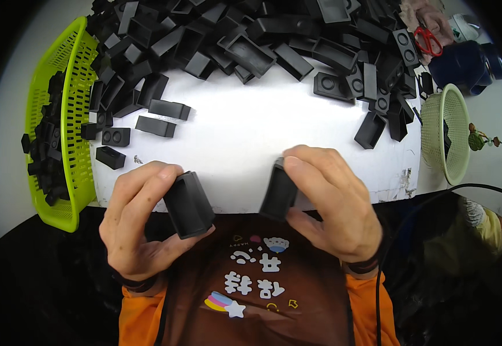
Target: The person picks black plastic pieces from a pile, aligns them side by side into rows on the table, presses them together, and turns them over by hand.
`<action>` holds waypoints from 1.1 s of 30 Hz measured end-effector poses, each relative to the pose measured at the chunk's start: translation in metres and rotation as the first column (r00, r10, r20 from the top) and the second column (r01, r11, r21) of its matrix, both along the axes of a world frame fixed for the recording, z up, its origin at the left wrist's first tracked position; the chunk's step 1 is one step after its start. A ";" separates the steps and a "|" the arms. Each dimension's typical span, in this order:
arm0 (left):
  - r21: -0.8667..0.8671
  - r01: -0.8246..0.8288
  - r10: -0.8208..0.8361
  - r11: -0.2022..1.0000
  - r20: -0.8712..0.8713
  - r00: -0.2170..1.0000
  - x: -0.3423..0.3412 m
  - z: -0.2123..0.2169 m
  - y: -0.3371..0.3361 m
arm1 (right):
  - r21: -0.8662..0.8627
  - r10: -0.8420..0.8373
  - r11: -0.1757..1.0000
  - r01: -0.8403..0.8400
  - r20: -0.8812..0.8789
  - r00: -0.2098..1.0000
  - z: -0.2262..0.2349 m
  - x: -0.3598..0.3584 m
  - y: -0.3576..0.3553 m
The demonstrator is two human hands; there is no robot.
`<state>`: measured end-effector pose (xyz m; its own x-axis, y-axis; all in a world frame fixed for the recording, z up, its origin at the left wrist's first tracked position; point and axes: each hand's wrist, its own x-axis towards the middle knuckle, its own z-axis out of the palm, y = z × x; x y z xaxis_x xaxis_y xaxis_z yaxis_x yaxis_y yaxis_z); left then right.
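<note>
My left hand (131,222) grips a hollow black plastic box (188,206) between thumb and fingers, its open side turned up. A second black plastic box (278,193) is pinched in my right hand (338,205), tilted and partly covered by the fingers. Both boxes are held apart from each other over the near edge of the white work surface (245,132). Beyond my left hand, two narrow black boxes (156,126) lie side by side, with a small two-ringed black piece (116,136) to their left.
A large heap of black boxes (248,55) fills the far side. At left stands a green basket (79,173) holding black pieces; at right, a pale basket (459,138). Red scissors (428,41) and a dark blue bottle (461,66) lie far right. A black cable (379,288) runs beside my right arm.
</note>
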<state>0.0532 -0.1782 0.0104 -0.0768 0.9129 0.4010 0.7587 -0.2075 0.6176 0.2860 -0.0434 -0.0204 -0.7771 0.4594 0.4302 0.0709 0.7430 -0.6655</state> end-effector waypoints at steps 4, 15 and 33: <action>-0.269 0.150 -0.223 0.951 -0.266 0.938 -0.003 0.045 0.017 | 0.154 -0.015 0.988 -0.031 0.289 0.957 0.043 0.004 0.005; -0.309 0.266 -0.331 0.913 -0.180 0.926 -0.005 -0.005 0.030 | 0.076 -0.068 0.996 0.038 0.447 0.892 0.024 -0.008 0.000; -0.310 0.101 -0.096 0.945 0.033 0.995 -0.006 -0.001 0.009 | 0.148 -0.157 0.983 0.106 0.391 0.907 0.019 -0.014 -0.011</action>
